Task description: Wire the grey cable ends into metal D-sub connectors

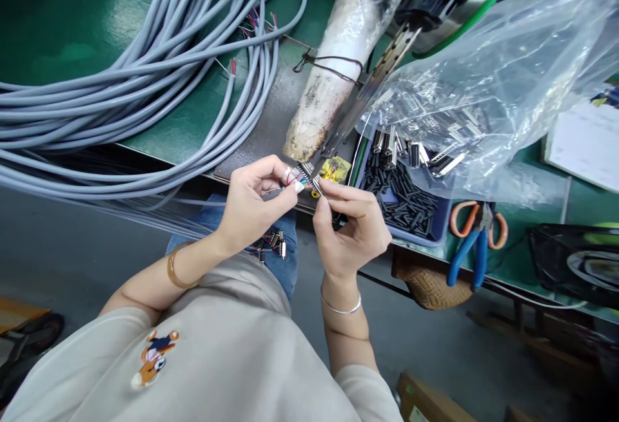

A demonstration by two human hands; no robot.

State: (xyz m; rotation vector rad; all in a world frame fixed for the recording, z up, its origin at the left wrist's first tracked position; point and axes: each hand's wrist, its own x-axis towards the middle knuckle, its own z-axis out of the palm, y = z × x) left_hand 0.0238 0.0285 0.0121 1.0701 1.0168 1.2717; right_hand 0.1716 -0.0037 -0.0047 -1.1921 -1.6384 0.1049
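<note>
Between finger and thumb, my left hand (258, 200) pinches the thin coloured wires (298, 180) at a cable end. My right hand (352, 222) is closed on a small metal multi-pin connector (313, 180), which meets those wires at the bench edge. Just beyond my fingertips are a soldering iron (345, 116) and the blunt end of a white wrapped roll (322, 96). A yellow piece (333, 171) lies right behind the connector. Several finished-looking wire ends with connectors (275, 245) rest on my lap.
Grey cables (193, 80) spread over the left of the green bench. To the right, a blue tray (440, 232) holds short black tubes (399, 193) and loose connectors, partly under a clear plastic bag (488, 106). Pliers (469, 264) and orange-handled cutters (498, 229) hang over the bench edge.
</note>
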